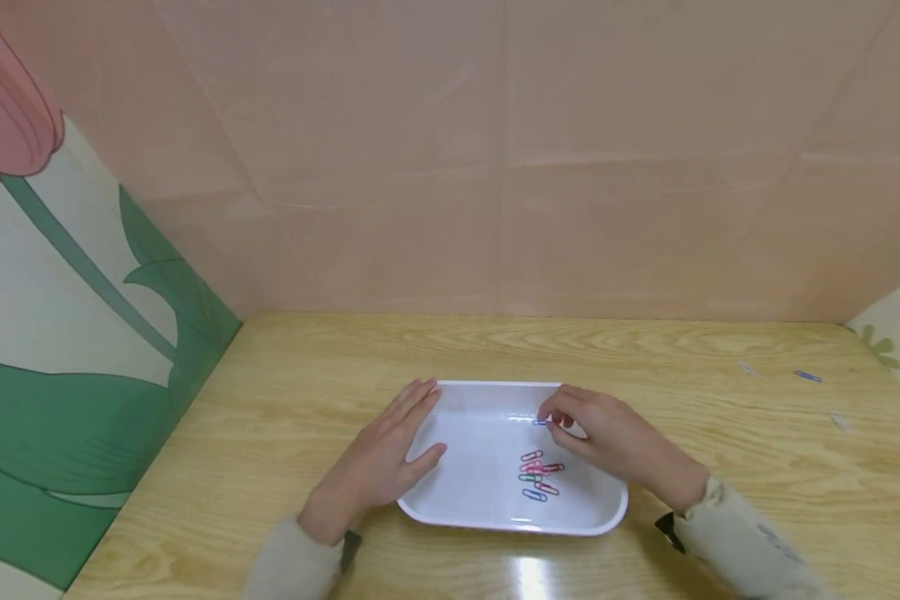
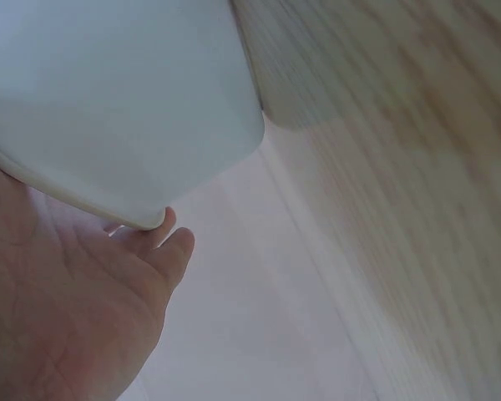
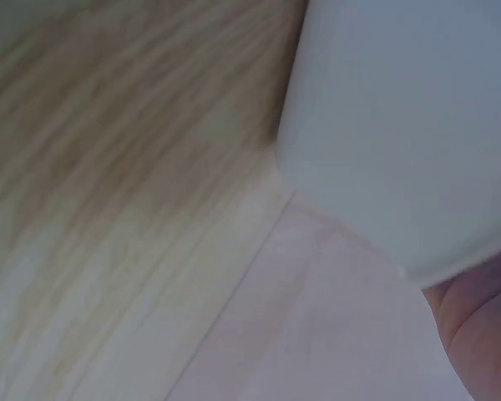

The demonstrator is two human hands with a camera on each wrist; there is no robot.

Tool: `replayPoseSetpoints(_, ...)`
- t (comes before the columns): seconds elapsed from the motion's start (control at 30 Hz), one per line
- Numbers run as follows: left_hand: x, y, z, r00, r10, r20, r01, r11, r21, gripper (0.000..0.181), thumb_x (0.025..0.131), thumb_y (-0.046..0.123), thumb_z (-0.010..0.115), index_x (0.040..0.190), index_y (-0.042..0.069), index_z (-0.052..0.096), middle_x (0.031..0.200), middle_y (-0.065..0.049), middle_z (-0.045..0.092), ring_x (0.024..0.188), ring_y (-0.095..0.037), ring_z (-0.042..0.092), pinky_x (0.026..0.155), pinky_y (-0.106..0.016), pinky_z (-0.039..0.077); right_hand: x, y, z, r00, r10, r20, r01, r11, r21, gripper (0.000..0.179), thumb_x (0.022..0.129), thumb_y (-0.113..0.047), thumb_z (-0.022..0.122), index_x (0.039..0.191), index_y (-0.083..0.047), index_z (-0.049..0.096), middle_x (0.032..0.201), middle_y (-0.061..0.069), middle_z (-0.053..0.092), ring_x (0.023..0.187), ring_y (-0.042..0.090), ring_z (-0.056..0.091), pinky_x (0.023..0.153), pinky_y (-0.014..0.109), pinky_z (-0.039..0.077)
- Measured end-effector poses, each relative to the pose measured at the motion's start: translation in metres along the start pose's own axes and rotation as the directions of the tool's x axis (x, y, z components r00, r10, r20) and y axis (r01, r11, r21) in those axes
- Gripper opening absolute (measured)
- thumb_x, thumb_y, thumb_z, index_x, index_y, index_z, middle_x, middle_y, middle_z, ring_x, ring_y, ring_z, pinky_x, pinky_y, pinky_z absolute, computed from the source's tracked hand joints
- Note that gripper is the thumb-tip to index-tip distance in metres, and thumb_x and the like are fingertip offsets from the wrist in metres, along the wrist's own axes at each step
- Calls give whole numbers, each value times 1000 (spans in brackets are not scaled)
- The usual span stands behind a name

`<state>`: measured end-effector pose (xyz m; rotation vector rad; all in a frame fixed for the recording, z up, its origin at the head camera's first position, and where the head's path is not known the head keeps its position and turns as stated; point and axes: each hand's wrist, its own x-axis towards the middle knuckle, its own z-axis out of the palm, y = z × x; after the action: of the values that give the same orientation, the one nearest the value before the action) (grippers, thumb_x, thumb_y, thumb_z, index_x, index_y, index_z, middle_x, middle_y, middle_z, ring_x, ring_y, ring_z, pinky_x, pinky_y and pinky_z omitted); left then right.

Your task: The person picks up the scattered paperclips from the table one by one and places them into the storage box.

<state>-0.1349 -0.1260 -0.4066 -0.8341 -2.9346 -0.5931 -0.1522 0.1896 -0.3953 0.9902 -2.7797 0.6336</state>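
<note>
A white tray (image 1: 472, 500) lies on the table, and a small heap of coloured paper clips (image 1: 537, 478) sits in its right half, in pink, red, green and blue. My left hand (image 1: 381, 454) rests over the tray's left rim with fingers straight and thumb spread inside. In the left wrist view, the palm of this hand (image 2: 75, 292) lies along the rim. Over the tray's far right part, my right hand (image 1: 603, 429) pinches a blue paper clip (image 1: 541, 422) between thumb and fingers. The right wrist view shows only part of that hand (image 3: 484, 326) beyond the tray's outer wall.
On the wooden table (image 1: 682, 358) to the right lie a blue paper clip (image 1: 807, 377) and two pale clip-like pieces, one farther back (image 1: 748, 367) and one nearer (image 1: 840, 422). A pinkish wall covering (image 1: 495, 208) rises behind the table, and a flower-printed panel (image 1: 67, 417) borders the left.
</note>
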Motion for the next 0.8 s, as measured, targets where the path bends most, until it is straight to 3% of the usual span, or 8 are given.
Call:
replayPoseSetpoints(0.27,1,0,0,1000,4,-2,-4,999,32,71,99,44,54,156,8,30,165,-6,26,153,-27,23,126,-44,23,1,-1,12,998,-54,-28,53,997,-59,10,86,-11,72,95,-17,69,96,-3,67,81,5,59,68,23,58)
replayPoseSetpoints(0.8,1,-1,0,1000,0,-3,0,1000,31,71,99,43,54,156,8,31,164,-6,27,153,-27,23,126,-47,25,3,0,16,999,-52,8,52,993,-103,11,82,-9,75,86,-19,71,83,-9,68,70,0,55,63,25,53)
